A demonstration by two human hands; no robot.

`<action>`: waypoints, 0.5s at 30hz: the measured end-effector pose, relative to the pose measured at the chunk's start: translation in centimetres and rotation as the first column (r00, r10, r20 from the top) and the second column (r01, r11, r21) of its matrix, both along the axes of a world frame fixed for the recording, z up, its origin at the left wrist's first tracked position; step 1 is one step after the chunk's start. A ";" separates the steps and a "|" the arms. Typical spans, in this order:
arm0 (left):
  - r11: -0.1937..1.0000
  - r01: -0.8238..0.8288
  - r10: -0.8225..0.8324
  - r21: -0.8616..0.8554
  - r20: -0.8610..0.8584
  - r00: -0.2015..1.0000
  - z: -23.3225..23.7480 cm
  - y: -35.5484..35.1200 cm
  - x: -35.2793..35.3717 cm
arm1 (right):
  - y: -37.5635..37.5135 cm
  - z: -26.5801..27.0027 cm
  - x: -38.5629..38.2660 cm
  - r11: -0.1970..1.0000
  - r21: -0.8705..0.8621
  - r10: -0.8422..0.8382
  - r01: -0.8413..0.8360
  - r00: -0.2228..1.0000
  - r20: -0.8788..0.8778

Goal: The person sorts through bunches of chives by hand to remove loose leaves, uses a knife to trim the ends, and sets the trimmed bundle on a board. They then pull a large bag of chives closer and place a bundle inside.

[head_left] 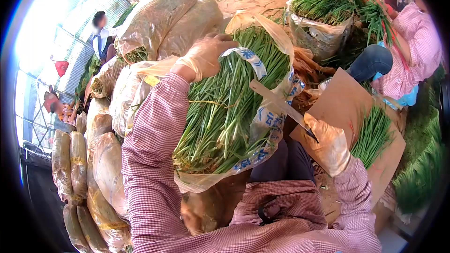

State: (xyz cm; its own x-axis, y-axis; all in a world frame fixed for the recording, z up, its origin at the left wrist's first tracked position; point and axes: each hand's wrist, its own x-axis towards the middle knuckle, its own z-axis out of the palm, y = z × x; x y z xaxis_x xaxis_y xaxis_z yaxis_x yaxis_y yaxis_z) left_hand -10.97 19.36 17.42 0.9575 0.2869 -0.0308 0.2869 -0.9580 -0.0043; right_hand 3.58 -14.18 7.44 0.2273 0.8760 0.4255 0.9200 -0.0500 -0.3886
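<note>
A large clear plastic bag (274,126) with blue printing stands in front of me, packed with long green chives (225,112). My left hand (206,56), in a thin glove, is at the bag's far left rim with its fingers curled on the plastic; the fingertips are partly hidden. In my right hand (328,145), also gloved, is a long flat-bladed knife (279,100), its blade pointing up and left over the bag's right edge. Below the right hand lies a sheet of cardboard (323,103), and a small bundle of chives (372,136) rests on it.
Filled plastic bags (159,14) are piled at the back left, and long wrapped bundles (70,164) stack along the left. Another open bag of chives (323,7) stands at the back right. A person in a checked shirt (405,51) sits at the right, holding chives. Other people are farther off.
</note>
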 end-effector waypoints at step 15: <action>0.981 0.145 -0.066 0.126 -0.485 0.872 -4.9 -1.3 9.7 | 5.7 -0.6 -0.4 0.988 -0.126 0.139 -0.095 0.898 0.418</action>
